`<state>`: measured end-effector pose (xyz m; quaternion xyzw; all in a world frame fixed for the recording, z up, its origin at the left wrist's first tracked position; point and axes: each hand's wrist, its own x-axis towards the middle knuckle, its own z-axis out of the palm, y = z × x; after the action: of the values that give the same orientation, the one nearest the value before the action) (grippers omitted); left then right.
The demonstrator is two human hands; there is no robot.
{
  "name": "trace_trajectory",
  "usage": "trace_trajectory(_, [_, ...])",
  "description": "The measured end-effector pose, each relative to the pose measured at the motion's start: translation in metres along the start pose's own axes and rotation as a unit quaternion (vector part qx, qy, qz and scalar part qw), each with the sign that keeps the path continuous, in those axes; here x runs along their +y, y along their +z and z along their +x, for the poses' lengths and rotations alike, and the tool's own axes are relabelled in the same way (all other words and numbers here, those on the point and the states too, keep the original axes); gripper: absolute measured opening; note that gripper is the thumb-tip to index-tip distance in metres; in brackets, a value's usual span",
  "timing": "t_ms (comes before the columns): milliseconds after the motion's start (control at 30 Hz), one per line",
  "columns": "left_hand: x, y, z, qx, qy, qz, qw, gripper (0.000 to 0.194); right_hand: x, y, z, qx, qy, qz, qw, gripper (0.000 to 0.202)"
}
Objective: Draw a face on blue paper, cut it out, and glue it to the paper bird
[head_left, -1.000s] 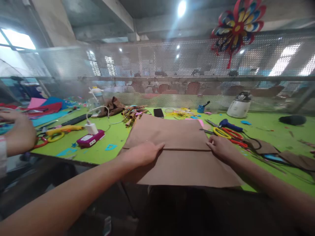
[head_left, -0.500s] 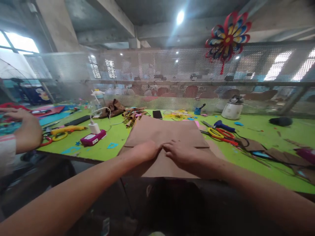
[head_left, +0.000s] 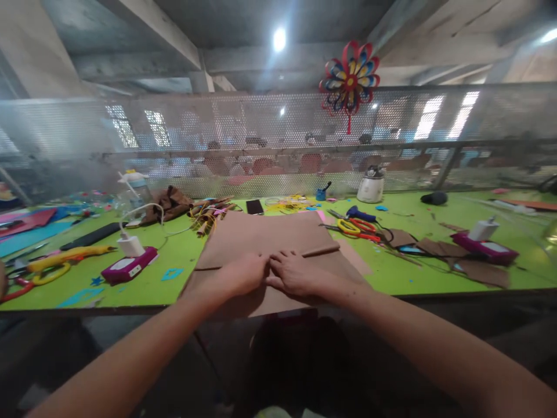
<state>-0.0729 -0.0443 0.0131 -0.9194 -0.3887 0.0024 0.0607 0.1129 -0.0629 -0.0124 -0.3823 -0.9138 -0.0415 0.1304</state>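
A large sheet of brown paper (head_left: 270,229) lies at the front edge of the green table, with a folded edge running across its middle. My left hand (head_left: 247,275) is closed on this fold, its thumb side towards the centre; its fingertips are partly hidden. Right beside it, my right hand (head_left: 295,273) has its fingers bent over the same fold, pressing and gripping the paper. The two hands nearly touch. To the right of the fold, the folded edge stands slightly raised. The paper's near edge hangs a little over the table edge.
Right of the paper lie scissors (head_left: 354,227) and a blue-handled tool (head_left: 361,213). Brown paper scraps (head_left: 444,249) and a purple power socket (head_left: 487,248) are further right. At left are another purple socket (head_left: 129,266) and a yellow glue gun (head_left: 69,257). A phone (head_left: 255,207) lies behind.
The view has swung to the right. My hands stay on the fold, and the right fingers have moved closer against the left hand. The fold's right part now sits raised. The other person's hand has mostly left view.
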Motion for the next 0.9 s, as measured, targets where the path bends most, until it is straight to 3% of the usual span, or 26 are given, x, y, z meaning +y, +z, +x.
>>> trace_trajectory(133, [0.019,0.005,-0.006,0.030,-0.019,0.013,0.999,0.036,0.001,0.000,0.000,-0.003,0.004,0.002,1.000,0.038])
trace_trajectory(400, [0.031,0.007,-0.012,0.066,-0.025,0.049,0.996,0.049,0.014,0.001,-0.006,-0.031,-0.010,0.002,0.999,0.048])
trace_trajectory(533, [0.033,0.006,-0.014,0.052,-0.031,0.096,0.994,0.056,0.036,-0.006,-0.033,-0.045,0.014,-0.009,0.999,0.054])
trace_trajectory(733, [0.030,0.010,-0.011,0.050,-0.032,0.098,0.993,0.055,0.076,-0.021,-0.095,-0.051,0.124,-0.054,0.990,0.059])
trace_trajectory(900, [0.026,0.011,-0.015,0.045,-0.041,0.067,0.996,0.053,0.083,-0.021,-0.117,-0.038,0.184,-0.096,0.977,0.056])
